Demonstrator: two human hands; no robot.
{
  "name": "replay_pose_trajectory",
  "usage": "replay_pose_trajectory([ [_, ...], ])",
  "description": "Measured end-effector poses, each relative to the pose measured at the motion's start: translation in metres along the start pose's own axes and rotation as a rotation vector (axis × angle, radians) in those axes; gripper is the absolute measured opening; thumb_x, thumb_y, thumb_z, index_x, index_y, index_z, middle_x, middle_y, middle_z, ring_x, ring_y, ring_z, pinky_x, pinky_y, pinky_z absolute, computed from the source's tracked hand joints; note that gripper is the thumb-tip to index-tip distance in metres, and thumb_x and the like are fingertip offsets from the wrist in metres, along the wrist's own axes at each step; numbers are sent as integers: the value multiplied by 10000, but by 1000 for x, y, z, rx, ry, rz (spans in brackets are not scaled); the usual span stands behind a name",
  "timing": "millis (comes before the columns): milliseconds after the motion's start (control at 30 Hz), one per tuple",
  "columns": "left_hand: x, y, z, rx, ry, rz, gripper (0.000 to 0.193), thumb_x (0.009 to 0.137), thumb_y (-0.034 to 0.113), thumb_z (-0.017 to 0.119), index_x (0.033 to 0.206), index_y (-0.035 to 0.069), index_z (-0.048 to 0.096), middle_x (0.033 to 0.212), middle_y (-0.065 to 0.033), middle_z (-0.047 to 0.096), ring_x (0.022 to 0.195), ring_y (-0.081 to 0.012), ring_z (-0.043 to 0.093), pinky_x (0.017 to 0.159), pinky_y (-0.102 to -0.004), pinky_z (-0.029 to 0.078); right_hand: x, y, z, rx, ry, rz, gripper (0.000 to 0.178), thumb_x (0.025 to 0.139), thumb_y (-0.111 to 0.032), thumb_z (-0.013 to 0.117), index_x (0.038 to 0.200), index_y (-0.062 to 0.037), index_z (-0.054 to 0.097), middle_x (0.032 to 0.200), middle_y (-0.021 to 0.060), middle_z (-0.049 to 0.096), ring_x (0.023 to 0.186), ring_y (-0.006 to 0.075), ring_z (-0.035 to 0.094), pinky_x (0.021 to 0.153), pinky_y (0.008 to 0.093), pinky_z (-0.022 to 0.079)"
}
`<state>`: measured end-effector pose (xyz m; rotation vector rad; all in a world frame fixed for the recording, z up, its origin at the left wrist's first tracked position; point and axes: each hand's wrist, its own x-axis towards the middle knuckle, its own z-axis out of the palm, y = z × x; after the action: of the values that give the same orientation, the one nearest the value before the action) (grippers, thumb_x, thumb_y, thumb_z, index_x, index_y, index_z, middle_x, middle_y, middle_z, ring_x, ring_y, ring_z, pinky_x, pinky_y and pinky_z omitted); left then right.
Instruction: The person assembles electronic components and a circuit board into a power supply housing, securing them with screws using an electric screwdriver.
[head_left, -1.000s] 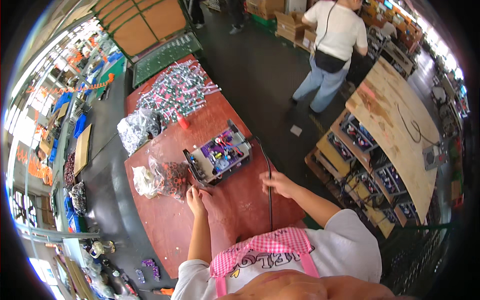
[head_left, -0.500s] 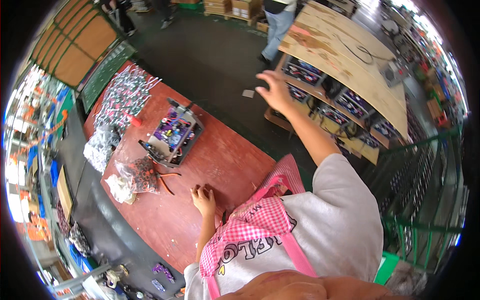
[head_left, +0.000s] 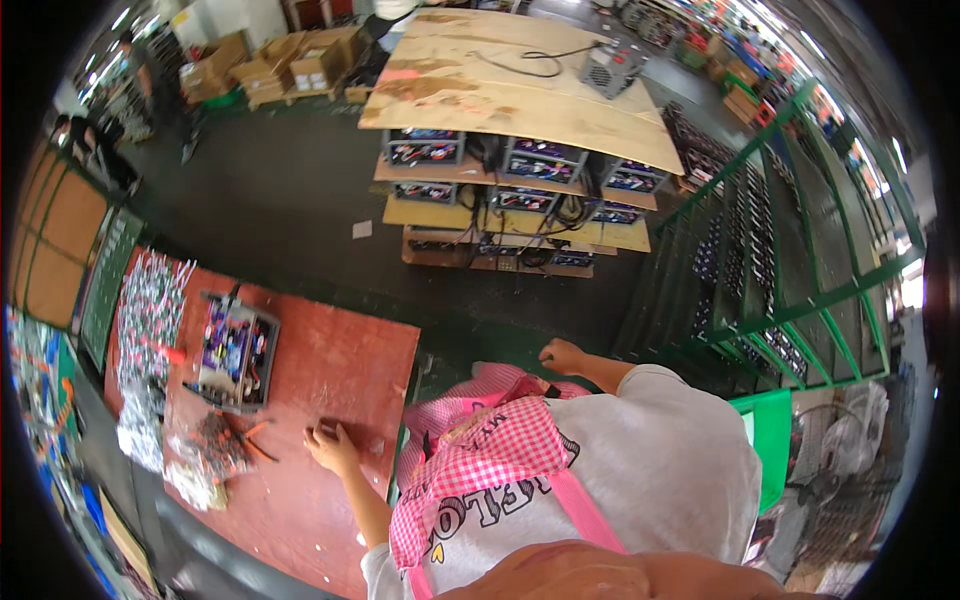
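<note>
My left hand (head_left: 332,447) rests on the red tabletop (head_left: 340,350), its fingers loosely bent and apart, with nothing visible in them. Nearest to it lie orange-handled pliers (head_left: 262,440), beside a clear bag of small dark and orange parts (head_left: 215,445). Farther off on the table stands an open metal-cased electronic unit (head_left: 236,352), its purple board and wires showing. My right hand (head_left: 563,357) hangs past the table's right edge, close to my pink checked apron (head_left: 480,470). Its fingers are curled in, and nothing shows in them.
Bundled wires (head_left: 150,310) and a red object (head_left: 168,352) lie at the table's far left. Ahead, a wooden-topped rack (head_left: 520,95) holds several similar units. Green metal racking (head_left: 770,310) stands to the right; cardboard boxes (head_left: 290,68) and people are farther back.
The view has turned right, toward the wooden-topped rack. My right hand has come down from its outstretched position toward my body, and its fingers have curled. My left hand stays on the table.
</note>
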<state>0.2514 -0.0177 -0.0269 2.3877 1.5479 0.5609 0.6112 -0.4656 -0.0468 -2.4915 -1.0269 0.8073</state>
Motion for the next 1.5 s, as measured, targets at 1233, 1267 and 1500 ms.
replay_pose_trajectory([
  [1233,170,857,200,-1067,-1362,457,357,999,272,552,1248,17,575,1225,-96,627,1128,-192,588,922,-338,481,256,313,-612,1018,1444,5,320,967,-256,628,1165,-7,658,936,-4,649,808,51,572,715,220,465],
  [1267,168,879,204,-1098,-1423,404,382,993,284,564,1268,19,561,1237,-88,619,1142,-190,576,928,-337,478,270,337,-636,1018,1430,-14,320,967,-256,628,1165,-7,658,936,-4,649,808,51,572,715,220,465],
  [1500,169,1040,267,-1152,-1273,492,613,995,344,560,1486,55,335,1506,-121,399,1353,-238,414,1038,-396,414,365,477,-754,633,1587,40,470,948,-317,643,1259,32,588,1199,137,633,1099,189,599,965,330,458],
])
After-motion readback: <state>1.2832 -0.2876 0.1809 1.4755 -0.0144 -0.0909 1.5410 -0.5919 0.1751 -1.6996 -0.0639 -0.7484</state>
